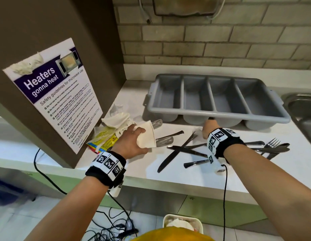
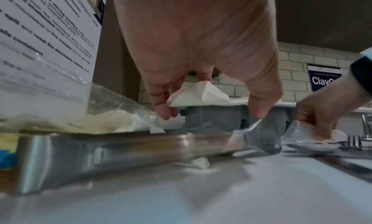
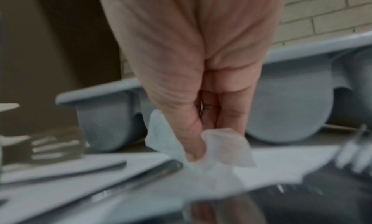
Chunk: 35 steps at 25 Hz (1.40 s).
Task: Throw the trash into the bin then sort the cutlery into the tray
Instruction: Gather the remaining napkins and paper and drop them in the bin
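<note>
I hold a folded napkin [image 1: 146, 136] pinched in the left hand [image 1: 132, 142], lifted just above the bench [image 1: 168, 178]. The right hand [image 1: 209, 128] pinches a small clear scrap [image 3: 227, 148] just in front of the tray [image 1: 219, 115]. My judgement: the trash stage is partly done. More crumpled napkins [image 1: 116, 120] and a yellow wrapper [image 1: 103, 140] remain at 10 o'clock. The bin [image 1: 182, 222] sits on the floor at 6 o'clock, already holding waste. The cutlery [image 1: 186, 150] lies loose on the bench; all four tray compartments are bare. The cabinet wall [image 1: 55, 23] crowds the left hand. The bench edge toward the bin is open.
</note>
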Each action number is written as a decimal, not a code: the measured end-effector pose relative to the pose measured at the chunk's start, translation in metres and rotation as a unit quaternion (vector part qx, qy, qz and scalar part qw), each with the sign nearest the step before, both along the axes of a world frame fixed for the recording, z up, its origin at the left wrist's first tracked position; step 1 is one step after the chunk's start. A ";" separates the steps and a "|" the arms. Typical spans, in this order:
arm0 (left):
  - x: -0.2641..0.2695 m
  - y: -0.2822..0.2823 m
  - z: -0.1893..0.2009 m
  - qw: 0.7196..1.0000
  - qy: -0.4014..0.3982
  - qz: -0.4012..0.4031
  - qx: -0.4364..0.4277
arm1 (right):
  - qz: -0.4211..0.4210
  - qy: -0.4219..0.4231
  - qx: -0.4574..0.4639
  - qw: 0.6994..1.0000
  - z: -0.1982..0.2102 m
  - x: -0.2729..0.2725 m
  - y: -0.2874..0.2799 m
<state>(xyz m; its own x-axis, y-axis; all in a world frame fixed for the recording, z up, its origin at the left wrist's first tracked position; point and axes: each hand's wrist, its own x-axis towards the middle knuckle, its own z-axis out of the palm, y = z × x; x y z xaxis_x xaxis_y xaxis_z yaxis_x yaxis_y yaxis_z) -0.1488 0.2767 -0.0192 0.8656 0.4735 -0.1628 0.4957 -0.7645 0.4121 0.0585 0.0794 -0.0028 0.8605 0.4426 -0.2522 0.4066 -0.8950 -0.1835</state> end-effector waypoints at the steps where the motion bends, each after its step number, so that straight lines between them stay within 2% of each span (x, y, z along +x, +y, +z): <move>1: -0.001 0.001 0.004 1.000 -0.025 0.004 -0.015 | 0.005 -0.015 0.008 1.000 0.008 -0.002 -0.003; 5: 0.001 -0.015 0.030 0.984 -0.163 0.023 -0.073 | 0.049 -0.038 0.125 0.990 0.049 -0.017 -0.021; 7: 0.002 -0.036 0.040 0.968 -0.222 0.040 -0.110 | 0.055 -0.054 0.236 0.969 0.061 -0.035 -0.037; 10: -0.006 -0.075 0.042 0.933 -0.278 0.044 -0.224 | 0.126 0.004 0.285 0.950 0.058 -0.064 -0.060; 12: -0.021 -0.102 0.031 0.913 -0.283 0.008 -0.292 | 0.140 0.042 0.299 0.943 0.046 -0.085 -0.077; 14: -0.041 -0.123 0.017 0.914 -0.270 -0.029 -0.302 | 0.139 0.079 0.323 0.933 0.032 -0.112 -0.094; 17: -0.080 -0.144 -0.006 0.912 -0.246 -0.067 -0.323 | 0.094 0.157 0.329 0.926 0.006 -0.159 -0.123; 22: -0.125 -0.159 -0.067 0.926 -0.137 -0.079 -0.343 | 0.001 0.191 0.269 0.944 -0.079 -0.206 -0.145; 24: -0.135 -0.164 -0.107 0.933 -0.083 -0.070 -0.343 | -0.018 0.217 0.219 0.951 -0.123 -0.220 -0.148; 28: -0.138 -0.175 -0.199 0.938 0.046 -0.024 -0.343 | -0.054 0.249 0.173 0.952 -0.228 -0.233 -0.160; 32: -0.128 -0.181 -0.283 0.939 0.170 -0.050 -0.296 | -0.080 0.295 0.131 0.943 -0.341 -0.236 -0.170; 35: -0.113 -0.179 -0.352 0.928 0.241 -0.053 -0.279 | -0.101 0.322 0.113 0.935 -0.421 -0.234 -0.176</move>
<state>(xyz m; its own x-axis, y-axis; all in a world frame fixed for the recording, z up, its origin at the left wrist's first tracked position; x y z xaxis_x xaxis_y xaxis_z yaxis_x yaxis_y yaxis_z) -0.2617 0.0972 -0.3708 0.6656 0.1158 -0.7373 0.6595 -0.5537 0.5084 -0.1757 -0.0967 -0.4240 0.6337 0.3924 -0.6667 -0.0259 -0.8505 -0.5253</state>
